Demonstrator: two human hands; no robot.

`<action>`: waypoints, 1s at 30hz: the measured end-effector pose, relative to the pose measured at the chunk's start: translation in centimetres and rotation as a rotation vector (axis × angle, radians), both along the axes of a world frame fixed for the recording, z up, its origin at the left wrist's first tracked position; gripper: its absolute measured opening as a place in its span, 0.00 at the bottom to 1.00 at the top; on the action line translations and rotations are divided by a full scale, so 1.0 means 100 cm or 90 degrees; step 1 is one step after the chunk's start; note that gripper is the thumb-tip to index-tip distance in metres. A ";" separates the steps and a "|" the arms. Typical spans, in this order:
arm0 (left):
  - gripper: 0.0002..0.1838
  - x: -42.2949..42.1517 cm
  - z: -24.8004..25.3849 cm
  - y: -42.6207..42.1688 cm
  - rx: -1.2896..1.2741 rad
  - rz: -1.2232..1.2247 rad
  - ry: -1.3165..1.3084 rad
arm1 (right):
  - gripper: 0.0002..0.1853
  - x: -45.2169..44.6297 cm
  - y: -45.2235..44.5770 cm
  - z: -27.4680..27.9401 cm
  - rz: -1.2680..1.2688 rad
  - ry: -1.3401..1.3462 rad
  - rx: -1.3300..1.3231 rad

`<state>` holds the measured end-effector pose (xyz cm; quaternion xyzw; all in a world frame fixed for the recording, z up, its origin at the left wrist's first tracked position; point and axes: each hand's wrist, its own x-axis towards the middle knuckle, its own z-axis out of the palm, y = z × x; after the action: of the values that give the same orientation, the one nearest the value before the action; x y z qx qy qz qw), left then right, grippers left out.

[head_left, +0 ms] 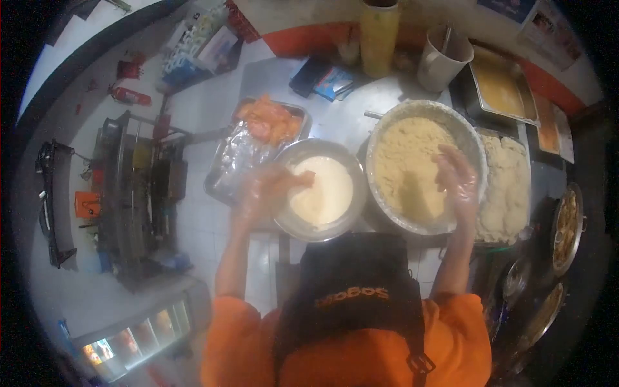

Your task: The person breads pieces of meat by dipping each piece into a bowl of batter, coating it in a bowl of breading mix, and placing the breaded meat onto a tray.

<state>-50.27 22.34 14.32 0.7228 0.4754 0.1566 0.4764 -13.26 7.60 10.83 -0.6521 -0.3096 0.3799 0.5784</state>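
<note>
My left hand [274, 187] is at the left rim of a metal bowl of pale liquid batter [332, 193]. Its fingers are pressed together over the batter, around something too blurred to make out. Over the right side of a large bowl of yellowish crumbly flour [409, 151], my right hand [456, 174] is open, fingers apart and coated, holding nothing. Orange raw meat pieces [267, 122] lie at the back of a metal tray [225, 171], left of the batter bowl.
A tray of pale, floury pieces [503, 193] sits right of the flour bowl. Behind stand a yellow container [379, 42], a white jug [442, 64] and a deep metal pan [500, 90]. A blue packet [334, 84] lies at the back. Round pans [567, 229] are at far right.
</note>
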 end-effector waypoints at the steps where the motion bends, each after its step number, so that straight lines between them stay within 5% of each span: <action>1: 0.10 0.005 -0.002 -0.003 0.100 -0.066 0.193 | 0.19 0.007 -0.004 -0.001 -0.032 -0.007 0.004; 2: 0.10 0.001 -0.032 -0.008 0.099 -0.066 0.195 | 0.19 0.015 -0.008 -0.004 -0.032 -0.005 0.002; 4: 0.10 -0.014 -0.114 -0.021 -0.460 0.187 -0.117 | 0.20 0.027 -0.014 -0.012 -0.031 -0.004 -0.008; 5: 0.10 -0.008 -0.114 -0.027 -0.461 0.188 -0.116 | 0.20 0.030 -0.015 -0.012 -0.030 -0.003 -0.009; 7: 0.11 0.006 -0.112 -0.037 -0.232 -0.108 0.213 | 0.20 0.037 -0.018 -0.012 -0.006 -0.001 -0.039; 8: 0.11 0.008 -0.111 -0.039 -0.233 -0.109 0.213 | 0.20 0.041 -0.019 -0.009 -0.007 -0.001 -0.041; 9: 0.12 0.006 -0.108 -0.039 -0.304 -0.035 -0.019 | 0.20 0.044 -0.021 -0.005 -0.005 -0.018 -0.059; 12: 0.11 0.004 -0.063 -0.032 -0.316 0.048 -0.301 | 0.20 0.059 -0.023 -0.011 0.008 -0.033 -0.055; 14: 0.11 -0.002 -0.047 -0.018 -0.070 0.051 0.073 | 0.20 0.066 -0.017 -0.009 0.023 -0.031 -0.022; 15: 0.11 0.000 -0.050 -0.013 -0.068 0.058 0.074 | 0.20 0.066 -0.012 -0.002 0.037 -0.067 -0.054; 18: 0.11 -0.014 -0.102 -0.007 -0.020 0.072 0.198 | 0.22 0.063 0.011 0.001 0.113 -0.140 -0.085; 19: 0.10 -0.028 -0.153 -0.006 0.055 0.056 0.150 | 0.23 0.062 0.018 0.000 0.169 -0.180 -0.089; 22: 0.10 -0.019 -0.185 -0.013 0.191 0.048 0.005 | 0.29 0.061 0.036 0.000 0.362 -0.351 -0.077; 24: 0.10 0.012 -0.122 -0.016 0.059 0.010 0.199 | 0.36 0.059 0.040 -0.011 0.390 -0.453 -0.064; 26: 0.12 -0.003 -0.120 -0.016 0.034 0.040 0.136 | 0.38 0.051 0.045 -0.010 0.417 -0.609 -0.141; 30: 0.10 -0.012 -0.065 -0.016 0.097 0.052 0.016 | 0.39 0.031 0.061 0.034 0.511 -0.628 -0.337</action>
<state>-51.48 20.72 7.83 0.7389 0.4972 0.2024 0.4073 -10.12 13.66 14.25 -0.7033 -0.6508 0.2860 0.0055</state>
